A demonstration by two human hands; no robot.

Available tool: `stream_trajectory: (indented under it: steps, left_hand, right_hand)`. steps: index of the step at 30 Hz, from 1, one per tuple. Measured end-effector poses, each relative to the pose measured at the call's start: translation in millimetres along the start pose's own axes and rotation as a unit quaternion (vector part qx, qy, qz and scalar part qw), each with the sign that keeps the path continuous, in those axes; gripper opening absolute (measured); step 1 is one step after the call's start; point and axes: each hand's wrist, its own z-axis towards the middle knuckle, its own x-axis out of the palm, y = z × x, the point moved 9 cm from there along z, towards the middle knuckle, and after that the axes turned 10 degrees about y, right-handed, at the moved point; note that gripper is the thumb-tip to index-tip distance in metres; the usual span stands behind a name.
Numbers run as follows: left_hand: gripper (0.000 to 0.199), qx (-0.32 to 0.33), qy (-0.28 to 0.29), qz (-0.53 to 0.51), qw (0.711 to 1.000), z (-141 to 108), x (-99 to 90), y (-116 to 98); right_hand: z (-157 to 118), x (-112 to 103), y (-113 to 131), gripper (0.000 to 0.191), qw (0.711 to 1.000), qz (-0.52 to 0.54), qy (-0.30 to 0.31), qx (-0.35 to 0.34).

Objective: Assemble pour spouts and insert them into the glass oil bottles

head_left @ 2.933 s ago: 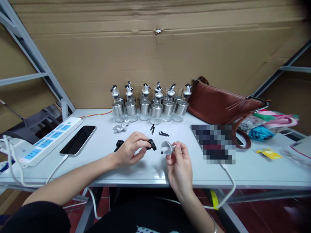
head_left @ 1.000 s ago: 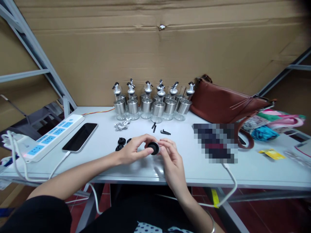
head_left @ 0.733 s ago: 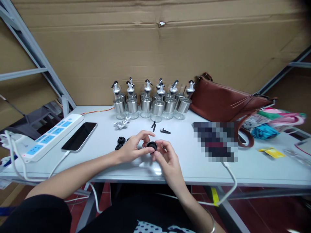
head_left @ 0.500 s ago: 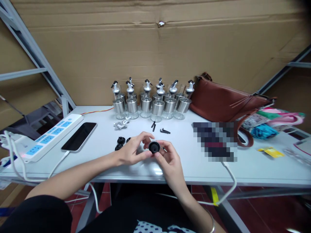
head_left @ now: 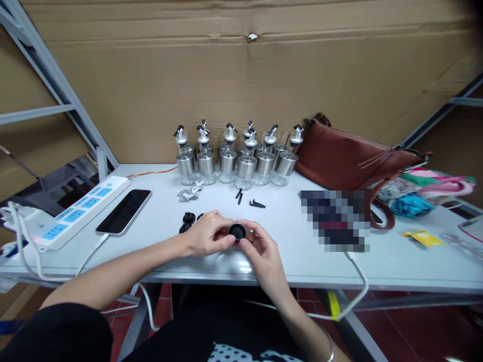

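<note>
Head camera looks down at your two hands over the middle of the worktop [head_left: 324, 271], near its front edge. Your left hand [head_left: 209, 235] is mostly closed, with its thumb on the left side of a small round cap [head_left: 237, 232]. Your right hand [head_left: 266, 254] is curled too, with its thumb under the right side of the cap, so both hands have hold of it. The cap is up between your thumbs, its dark round hollow facing you and a gray rim around it.

Just beyond your left hand, some black round parts [head_left: 189, 218] sit on the worktop, partly hidden by your hand. Farther toward the back edge lie shiny silver pieces [head_left: 190, 191] and, to their right, thin black strips [head_left: 257, 203]. Glass bottles [head_left: 246, 170] with metal bands stand close together by the back edge. A phone [head_left: 124, 212] lies toward the left end, beside a white power strip [head_left: 85, 211]. A brown bag [head_left: 349, 156] sits toward the back right corner.
</note>
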Motion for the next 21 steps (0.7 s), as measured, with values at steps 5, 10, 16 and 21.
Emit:
stream_trajectory:
  steps: [5, 10, 16, 21]
  left_hand:
    - [0.041, 0.008, 0.011, -0.032, 0.999, 0.0, 3.8, 3.0]
    - [0.040, 0.005, -0.011, -0.034, 0.999, -1.5, 2.0, 8.4]
    - [0.045, 0.033, 0.011, -0.042, 0.998, -0.4, 8.0, 4.8]
    - [0.056, 0.038, 0.012, -0.027, 0.999, -1.1, 10.7, 4.8]
  right_hand:
    - [-0.2, 2.2, -5.3, 0.022, 1.000, -0.007, 0.016, 0.009]
    - [-2.8, 9.6, -20.5, 0.027, 0.996, -0.011, 0.052, 0.075]
    - [-3.9, 16.2, -18.1, 0.026, 0.993, -0.030, 0.077, 0.084]
    - [-5.4, 15.9, -21.2, 0.022, 0.992, -0.036, 0.078, 0.090]
